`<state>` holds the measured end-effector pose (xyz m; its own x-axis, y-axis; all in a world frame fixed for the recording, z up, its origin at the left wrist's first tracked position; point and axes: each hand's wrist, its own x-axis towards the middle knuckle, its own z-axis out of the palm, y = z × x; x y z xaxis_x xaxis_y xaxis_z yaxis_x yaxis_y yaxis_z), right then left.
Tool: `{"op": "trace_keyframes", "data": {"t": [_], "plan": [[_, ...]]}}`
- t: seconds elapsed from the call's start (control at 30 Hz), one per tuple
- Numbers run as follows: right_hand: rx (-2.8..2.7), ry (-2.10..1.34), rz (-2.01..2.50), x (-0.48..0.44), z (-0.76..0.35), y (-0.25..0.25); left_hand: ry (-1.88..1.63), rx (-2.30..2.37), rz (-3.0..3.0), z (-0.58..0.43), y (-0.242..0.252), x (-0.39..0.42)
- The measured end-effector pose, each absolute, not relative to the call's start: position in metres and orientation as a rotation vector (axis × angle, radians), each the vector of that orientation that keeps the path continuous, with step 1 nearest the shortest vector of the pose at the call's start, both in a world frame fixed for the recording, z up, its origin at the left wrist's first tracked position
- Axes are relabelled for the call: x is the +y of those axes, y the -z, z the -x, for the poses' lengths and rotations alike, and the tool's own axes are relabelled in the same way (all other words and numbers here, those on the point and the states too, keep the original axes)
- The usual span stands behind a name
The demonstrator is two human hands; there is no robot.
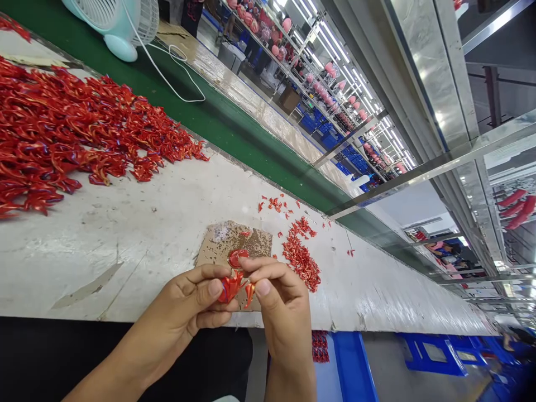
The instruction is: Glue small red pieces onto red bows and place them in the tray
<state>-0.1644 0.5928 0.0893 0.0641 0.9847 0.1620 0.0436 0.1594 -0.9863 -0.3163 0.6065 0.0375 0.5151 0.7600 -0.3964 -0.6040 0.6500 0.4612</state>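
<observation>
My left hand (196, 301) pinches a red, flame-shaped plastic piece (231, 287) with a touch of purple on it. Close beside it, my right hand (280, 296) holds a smaller red and yellow pointed piece (249, 294) between thumb and fingers. Whether the two pieces touch is hard to make out. Just beyond my fingers, a small round dish of red stuff (238, 257) sits on a stained cardboard sheet (209, 245). To the right of the cardboard lies a pile of small red pieces (302, 259).
A large heap of red pieces (75, 128) covers the table's left side. Behind the white tabletop (167, 234) runs a green belt (234, 139), with a light-blue fan (121, 28) and its cable. A blue crate (354, 363) stands below the front edge. Metal framing (377, 181) crosses at right.
</observation>
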Motion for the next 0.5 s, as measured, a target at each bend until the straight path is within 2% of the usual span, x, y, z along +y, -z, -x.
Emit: {"op": "trace_keyframes", "data": {"t": [0.5], "plan": [[-1.399,-0.961,1.215,0.5887,0.1736,-0.0907,-0.820,0.509,-0.235,0.3182,-0.0396,0.6012]]}}
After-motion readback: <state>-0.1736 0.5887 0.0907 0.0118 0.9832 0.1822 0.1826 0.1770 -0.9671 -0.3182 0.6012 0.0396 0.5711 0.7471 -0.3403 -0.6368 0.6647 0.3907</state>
